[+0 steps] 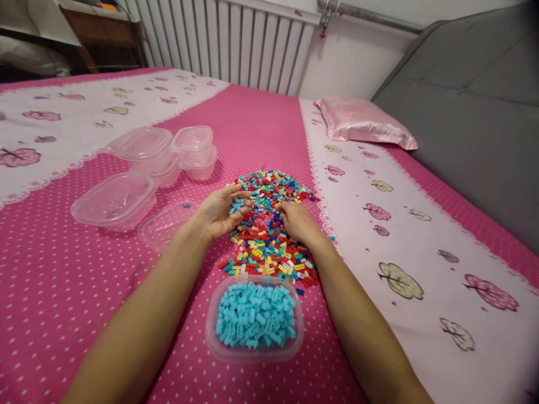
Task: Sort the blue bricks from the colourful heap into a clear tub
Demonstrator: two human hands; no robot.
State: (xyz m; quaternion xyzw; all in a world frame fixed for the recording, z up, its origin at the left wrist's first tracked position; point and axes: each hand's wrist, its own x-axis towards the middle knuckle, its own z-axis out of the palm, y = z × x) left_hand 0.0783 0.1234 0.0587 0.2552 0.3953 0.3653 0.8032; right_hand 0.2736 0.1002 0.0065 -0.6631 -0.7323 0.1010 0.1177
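Observation:
A spread pile of small mixed-colour building bricks (pixel 269 235) lies on the bed before me. My left hand (pixel 223 213) is at the pile's left side, palm turned up and fingers curled around several light blue bricks (pixel 239 205). Across from it, my right hand (pixel 297 220) reaches into the pile's right side with fingers bent together. Whatever its fingertips hold is too small and hidden to make out. Close to me, between my forearms, a clear plastic tub (pixel 213 336) is filled with light blue bricks (pixel 256 314).
Several clear plastic containers (pixel 113 196) stand to the left. A clear lid (pixel 158 227) lies flat beside my left wrist, with a small blue brick (pixel 186 206) on it. A pink pillow (pixel 364 120) rests at the far right by the grey headboard (pixel 467 101). A white radiator (pixel 227 42) lines the wall.

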